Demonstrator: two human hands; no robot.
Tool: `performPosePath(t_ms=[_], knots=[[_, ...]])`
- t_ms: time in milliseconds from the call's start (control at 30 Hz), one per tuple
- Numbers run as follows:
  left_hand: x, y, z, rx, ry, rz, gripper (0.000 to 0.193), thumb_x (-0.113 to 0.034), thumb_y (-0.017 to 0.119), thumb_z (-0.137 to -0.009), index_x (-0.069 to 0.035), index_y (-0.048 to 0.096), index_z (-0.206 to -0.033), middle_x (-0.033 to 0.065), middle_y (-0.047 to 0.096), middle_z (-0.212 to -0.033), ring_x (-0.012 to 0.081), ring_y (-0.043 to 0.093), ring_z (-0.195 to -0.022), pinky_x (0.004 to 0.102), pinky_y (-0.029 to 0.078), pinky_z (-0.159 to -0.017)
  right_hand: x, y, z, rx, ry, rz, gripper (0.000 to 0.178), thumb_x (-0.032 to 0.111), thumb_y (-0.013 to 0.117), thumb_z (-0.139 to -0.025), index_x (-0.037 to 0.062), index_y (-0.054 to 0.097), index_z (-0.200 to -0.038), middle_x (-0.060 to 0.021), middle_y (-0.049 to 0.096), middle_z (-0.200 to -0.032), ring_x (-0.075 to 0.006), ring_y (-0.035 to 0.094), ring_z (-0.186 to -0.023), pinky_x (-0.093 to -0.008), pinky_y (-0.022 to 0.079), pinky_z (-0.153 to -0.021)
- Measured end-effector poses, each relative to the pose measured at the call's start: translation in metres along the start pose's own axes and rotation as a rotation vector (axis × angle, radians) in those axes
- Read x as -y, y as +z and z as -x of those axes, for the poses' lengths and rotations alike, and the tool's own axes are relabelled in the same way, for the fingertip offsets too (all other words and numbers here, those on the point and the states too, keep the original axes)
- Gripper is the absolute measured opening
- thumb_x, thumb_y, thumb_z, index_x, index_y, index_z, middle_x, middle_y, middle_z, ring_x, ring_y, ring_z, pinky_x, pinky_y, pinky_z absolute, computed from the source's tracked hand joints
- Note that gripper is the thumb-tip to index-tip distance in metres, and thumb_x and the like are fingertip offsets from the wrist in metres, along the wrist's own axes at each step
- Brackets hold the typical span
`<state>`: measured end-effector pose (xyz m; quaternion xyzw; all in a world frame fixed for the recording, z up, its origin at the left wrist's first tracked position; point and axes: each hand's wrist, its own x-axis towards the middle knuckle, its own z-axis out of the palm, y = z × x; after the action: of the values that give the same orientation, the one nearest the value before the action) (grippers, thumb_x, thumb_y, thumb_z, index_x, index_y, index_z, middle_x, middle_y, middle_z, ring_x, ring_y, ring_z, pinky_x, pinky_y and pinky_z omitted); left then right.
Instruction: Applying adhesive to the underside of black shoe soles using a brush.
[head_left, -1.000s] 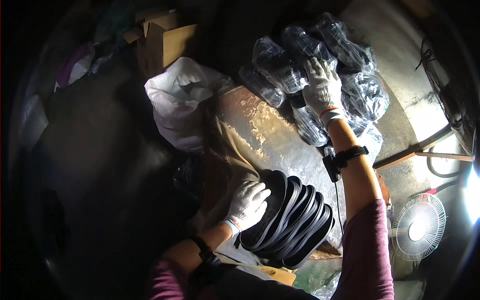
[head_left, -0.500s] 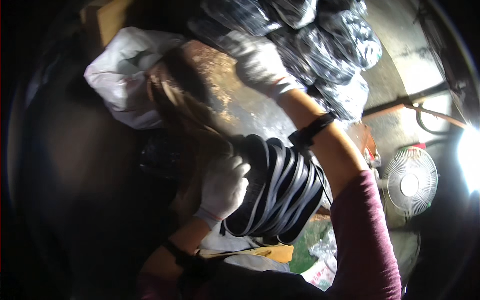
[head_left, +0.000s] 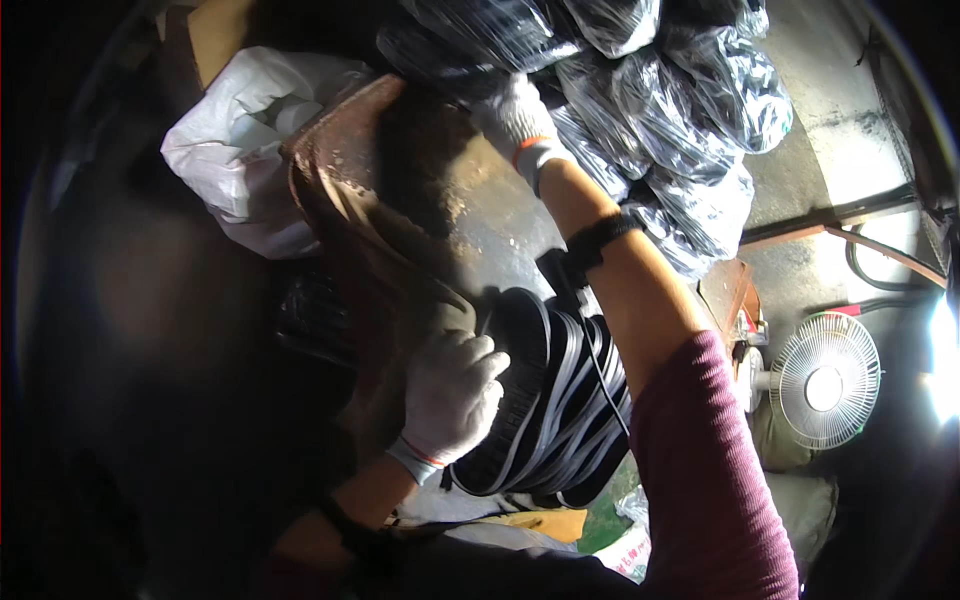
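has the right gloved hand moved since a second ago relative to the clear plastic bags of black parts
Cannot tell for sure: the camera itself shifted. The right hand in a white knit glove rests at the near edge of the clear plastic bags of black parts, much as before.

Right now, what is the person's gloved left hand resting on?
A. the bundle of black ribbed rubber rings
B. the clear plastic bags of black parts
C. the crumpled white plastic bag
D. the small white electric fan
A: the left hand lies on the bundle of black ribbed rubber rings, far from the fan.
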<state>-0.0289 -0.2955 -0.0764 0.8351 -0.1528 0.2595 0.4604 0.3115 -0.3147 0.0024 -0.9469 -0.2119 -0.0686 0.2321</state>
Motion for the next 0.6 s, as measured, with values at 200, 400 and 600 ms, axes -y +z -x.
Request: performPosePath(t_ms=[200,400,600], knots=[[-0.009,-0.009,0.021,-0.103,-0.004,-0.044,0.030,-0.009,0.070,-0.087,-0.005,0.071,-0.117,0.0149,0.067,-0.118,0.0364,0.065,-0.109,0.0511,0.049,-0.099,0.063,-0.018,0.074,0.503,-0.542,0.073,0.068,0.023,0.067,-0.093,0.0032,0.048,-0.155,-0.0262,0.058,-0.148,-0.0378,0.063,-0.129,-0.0431,0.050,-0.111],[-0.009,-0.002,0.006,-0.039,0.038,-0.058,0.031,-0.008,0.070,-0.084,-0.008,0.068,-0.115,0.0148,0.066,-0.116,0.0376,0.063,-0.112,0.0528,0.048,-0.100,0.056,-0.111,0.136,0.214,-0.870,-0.094,0.042,0.028,0.071,-0.092,0.0104,0.073,-0.130,-0.0173,0.072,-0.129,-0.0367,0.071,-0.112,-0.0471,0.056,-0.099],[0.008,0.006,0.016,0.076,-0.076,-0.023,0.033,-0.016,0.068,-0.094,-0.005,0.067,-0.125,0.0158,0.068,-0.126,0.0354,0.062,-0.122,0.0478,0.046,-0.111,-0.013,-0.212,0.199,0.150,-0.375,-0.057,0.048,0.047,0.060,-0.106,0.0100,0.069,-0.134,-0.0177,0.074,-0.124,-0.0346,0.073,-0.108,-0.0444,0.058,-0.093]])
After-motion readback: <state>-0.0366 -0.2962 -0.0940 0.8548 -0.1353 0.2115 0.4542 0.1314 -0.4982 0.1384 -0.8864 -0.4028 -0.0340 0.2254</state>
